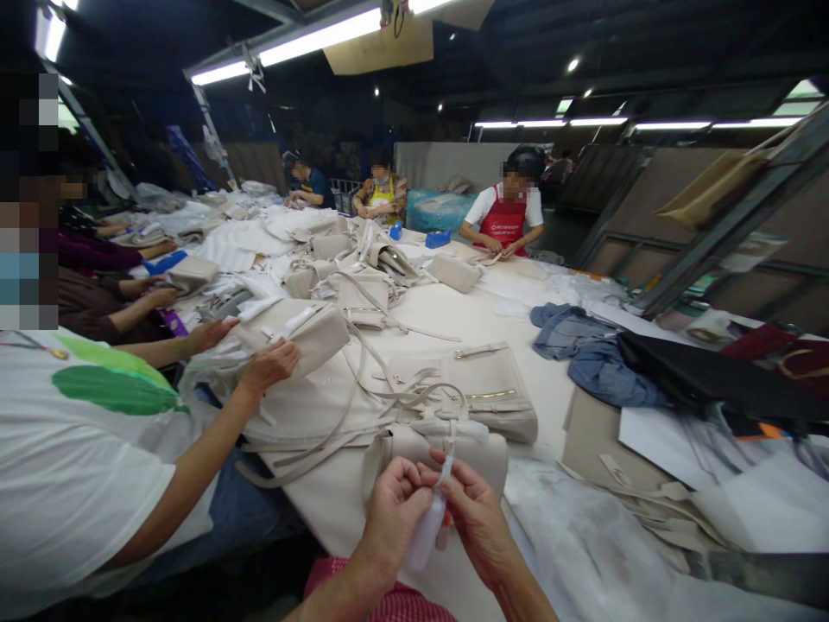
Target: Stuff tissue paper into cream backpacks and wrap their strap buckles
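White, thin wrap (424, 537) hangs between our two hands, just in front of a beige handbag (484, 453) on the pale table (446, 301). Our left hand (395, 511) pinches the wrap near its top, thumb close to fingers. Our right hand (476, 508) pinches it from the other side, so both grips are narrow. The handbag's looped handle (457, 393) stands up behind our grip. Past that lies a flat beige bag with a gold zip (483, 396). Left of our grip, a co-worker's hands (273, 361) hold another beige bag (317, 341). Right of our grip, we see crumpled clear plastic (583, 544), and farther off some blue denim (563, 341). Far beyond our grip, a person wears a red apron (505, 216) with white writing, too small for us to read.
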Tool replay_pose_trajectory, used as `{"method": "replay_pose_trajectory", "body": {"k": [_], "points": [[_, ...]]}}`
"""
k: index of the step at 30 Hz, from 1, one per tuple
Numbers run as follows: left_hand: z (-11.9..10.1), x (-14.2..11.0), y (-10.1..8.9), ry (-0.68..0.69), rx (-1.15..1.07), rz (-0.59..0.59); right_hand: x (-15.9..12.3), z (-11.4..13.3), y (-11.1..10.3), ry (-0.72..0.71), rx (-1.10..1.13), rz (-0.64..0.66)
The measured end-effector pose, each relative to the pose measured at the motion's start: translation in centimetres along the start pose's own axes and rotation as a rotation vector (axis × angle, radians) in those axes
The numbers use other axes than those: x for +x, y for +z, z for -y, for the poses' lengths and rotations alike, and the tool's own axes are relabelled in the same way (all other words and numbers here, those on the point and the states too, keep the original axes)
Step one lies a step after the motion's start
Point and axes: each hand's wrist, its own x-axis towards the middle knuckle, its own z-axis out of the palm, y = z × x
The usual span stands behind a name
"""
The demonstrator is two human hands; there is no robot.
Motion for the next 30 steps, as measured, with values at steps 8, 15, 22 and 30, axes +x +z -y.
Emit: {"method": "replay_pose_trajectory", "body": {"k": [8,15,22,30], "points": [[0.1,0.1,-0.5,0.052,0.242,-0.055,-0.5,0.0,-0.9,-0.041,-0.160,-0.049],[-0.6,0.0,-0.8,0.195,0.566,0.045,-0.6,0.3,-0.7,-0.095,-0.300,-0.098],[-1.1,0.5,-1.0,0.356,0.703,-0.026,-0.3,0.3,0.4,-0.154,-0.344,-0.133],[-0.3,0.2,-0.8,0.625,0.964,0.019,0.5,-0.6,1.1,-0.211,-0.371,-0.241]]}}
